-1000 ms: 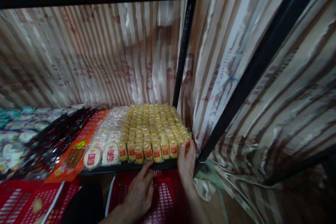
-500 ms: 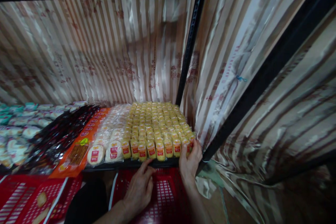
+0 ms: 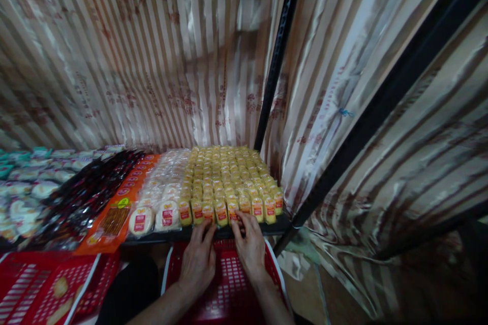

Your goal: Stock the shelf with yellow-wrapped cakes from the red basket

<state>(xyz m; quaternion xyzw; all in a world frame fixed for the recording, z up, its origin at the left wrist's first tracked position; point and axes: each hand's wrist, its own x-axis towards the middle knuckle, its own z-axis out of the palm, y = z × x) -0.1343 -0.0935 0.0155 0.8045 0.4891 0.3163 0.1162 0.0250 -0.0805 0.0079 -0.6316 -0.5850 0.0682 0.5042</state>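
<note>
Rows of small yellow-wrapped cakes (image 3: 220, 212) with red-and-orange labels stand packed together on a black shelf (image 3: 163, 237). My left hand (image 3: 197, 261) is at the front of these rows, left of centre, its fingertips touching the lower part of a front pack. To its right, my right hand (image 3: 250, 246) reaches up with fingers apart and fingertips against another front pack. Neither hand has lifted a pack. Round white cakes in clear wrap (image 3: 166, 216) stand just left of the yellow ones.
A red basket (image 3: 232, 274) with a white handle lies beneath my hands; another red basket (image 3: 30, 279) holds a few pale pieces. An orange snack bag (image 3: 110, 223), dark shiny packs (image 3: 82, 198) and white-and-green packs (image 3: 28, 213) fill the left. A black post (image 3: 343, 152) and striped curtain (image 3: 312, 111) bound the right.
My right hand has moved left from the right end of the yellow rows to near their middle. My left hand has shifted slightly left, its fingertips now higher against the packs.
</note>
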